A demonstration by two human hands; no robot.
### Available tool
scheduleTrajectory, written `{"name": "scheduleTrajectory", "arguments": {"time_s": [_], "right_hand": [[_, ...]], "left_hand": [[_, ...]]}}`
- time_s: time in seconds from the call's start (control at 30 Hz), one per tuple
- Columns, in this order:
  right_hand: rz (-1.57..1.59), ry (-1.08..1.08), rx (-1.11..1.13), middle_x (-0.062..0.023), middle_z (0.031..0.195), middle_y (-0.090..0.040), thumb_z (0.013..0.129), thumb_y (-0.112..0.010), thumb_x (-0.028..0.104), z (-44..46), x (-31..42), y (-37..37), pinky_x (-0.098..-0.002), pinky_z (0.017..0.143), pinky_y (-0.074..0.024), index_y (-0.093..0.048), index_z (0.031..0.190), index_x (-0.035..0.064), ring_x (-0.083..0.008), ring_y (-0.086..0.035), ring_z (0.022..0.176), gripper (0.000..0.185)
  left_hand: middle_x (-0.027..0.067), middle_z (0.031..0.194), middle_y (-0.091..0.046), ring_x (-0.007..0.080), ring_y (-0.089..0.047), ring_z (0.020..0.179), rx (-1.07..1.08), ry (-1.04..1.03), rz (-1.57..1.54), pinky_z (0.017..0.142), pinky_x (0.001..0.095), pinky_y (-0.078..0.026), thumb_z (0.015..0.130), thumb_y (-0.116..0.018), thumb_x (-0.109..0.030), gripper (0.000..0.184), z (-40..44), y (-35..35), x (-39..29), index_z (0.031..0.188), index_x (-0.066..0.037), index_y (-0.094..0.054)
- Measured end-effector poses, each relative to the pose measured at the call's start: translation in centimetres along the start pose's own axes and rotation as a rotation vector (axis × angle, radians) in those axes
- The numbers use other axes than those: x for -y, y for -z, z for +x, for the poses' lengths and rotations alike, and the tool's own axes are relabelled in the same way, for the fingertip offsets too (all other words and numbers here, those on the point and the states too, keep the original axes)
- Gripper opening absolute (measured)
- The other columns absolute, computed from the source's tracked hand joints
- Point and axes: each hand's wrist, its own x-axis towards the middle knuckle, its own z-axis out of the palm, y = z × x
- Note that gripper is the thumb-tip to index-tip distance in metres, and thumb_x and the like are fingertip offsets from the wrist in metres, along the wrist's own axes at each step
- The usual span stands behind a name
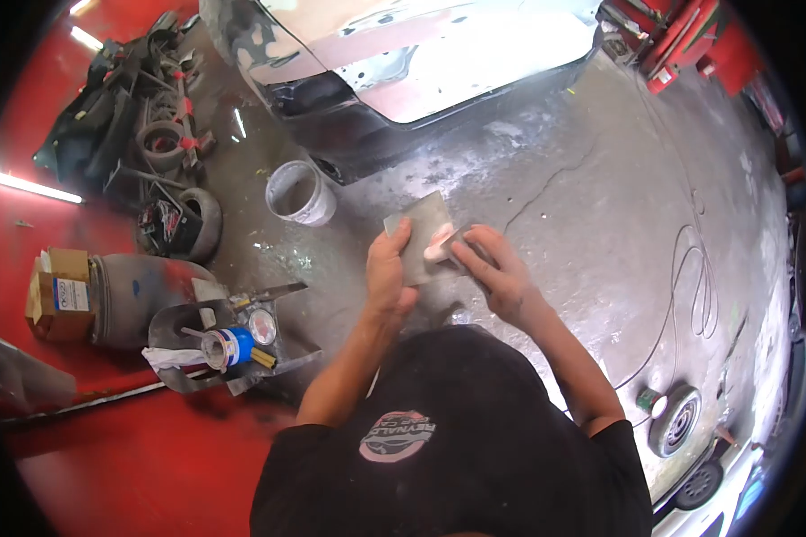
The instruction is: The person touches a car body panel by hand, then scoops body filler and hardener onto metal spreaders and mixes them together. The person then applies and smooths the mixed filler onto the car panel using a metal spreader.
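Observation:
My left hand (390, 268) grips a flat grey mixing board (428, 215) by its left edge, thumb on the top face. A lump of pinkish-white paste (438, 243), which looks like body filler, lies toward the board's right side. My right hand (500, 273) is closed on a small dark spreader (461, 242), whose edge touches or nearly touches the paste. My fingers partly cover the spreader. Beyond my hands stands a car body (457, 72) with white, pink and bare patches.
A white bucket (309, 199) stands on the concrete floor left of the board. A small stand with cans (228, 347) is at lower left, beside a drum (139, 300) and a cardboard box (61, 291). A hose (676, 295) and a wheel (679, 421) lie at right.

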Motion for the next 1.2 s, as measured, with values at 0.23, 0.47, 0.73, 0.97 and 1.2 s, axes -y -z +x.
{"name": "scheduleTrajectory", "arguments": {"time_s": [0.23, 0.47, 0.73, 0.97, 1.2], "right_hand": [[-0.157, -0.247, 0.030, -0.0169, 0.124, -0.067, 0.086, -0.063, -0.007, -1.6, -2.2, 1.2, -0.0477, 0.101, -0.0543, -0.073, 0.130, 0.0034, -0.0394, -0.064, 0.121, 0.046], [-0.232, 0.036, 0.050, -0.0122, 0.118, -0.068, 0.080, -0.066, 0.005, 1.6, 0.9, -1.1, -0.0466, 0.101, -0.0515, -0.076, 0.122, 0.0062, -0.0344, -0.065, 0.117, 0.044], [-0.166, -0.002, 0.210, -0.0144, 0.122, -0.067, 0.078, -0.067, -0.001, -3.0, -2.2, -1.4, -0.0456, 0.101, -0.0523, -0.075, 0.123, 0.0050, -0.0343, -0.065, 0.118, 0.046], [0.140, 0.016, 0.010, -0.0183, 0.137, -0.063, 0.083, -0.069, -0.010, 1.6, 2.2, 2.1, -0.0479, 0.106, -0.0526, -0.070, 0.138, 0.0096, -0.0394, -0.062, 0.128, 0.058], [-0.015, -0.074, 0.098, -0.0229, 0.137, -0.062, 0.088, -0.069, -0.010, -1.7, -1.1, 0.0, -0.0462, 0.105, -0.0535, -0.070, 0.138, 0.0057, -0.0416, -0.062, 0.127, 0.053]], "left_hand": [[0.0075, 0.106, -0.074, 0.0170, -0.071, 0.097, 0.097, -0.266, 0.411, 0.091, 0.0336, -0.057, 0.115, -0.051, -0.032, 0.039, 1.5, 1.6, -0.2, 0.120, 0.002, -0.070], [-0.0078, 0.071, -0.042, 0.0056, -0.035, 0.070, -0.110, -0.517, 0.669, 0.059, 0.0306, -0.030, 0.116, -0.048, -0.030, 0.050, 2.6, 0.4, 0.6, 0.073, -0.005, -0.051], [0.0157, 0.114, -0.077, 0.0230, -0.076, 0.100, -0.017, -0.452, 0.355, 0.089, 0.0357, -0.062, 0.117, -0.046, -0.036, 0.048, 3.0, 1.1, -2.0, 0.119, 0.006, -0.070], [0.0159, 0.129, -0.071, 0.0279, -0.074, 0.110, 0.030, -0.048, 0.030, 0.097, 0.0427, -0.061, 0.116, -0.048, -0.035, 0.045, 2.4, 1.0, -0.8, 0.136, 0.003, -0.061], [0.0136, 0.128, -0.071, 0.0264, -0.073, 0.112, 0.004, 0.006, 0.009, 0.098, 0.0413, -0.061, 0.114, -0.053, -0.031, 0.041, 0.1, 1.7, 0.0, 0.138, 0.001, -0.060]]}}
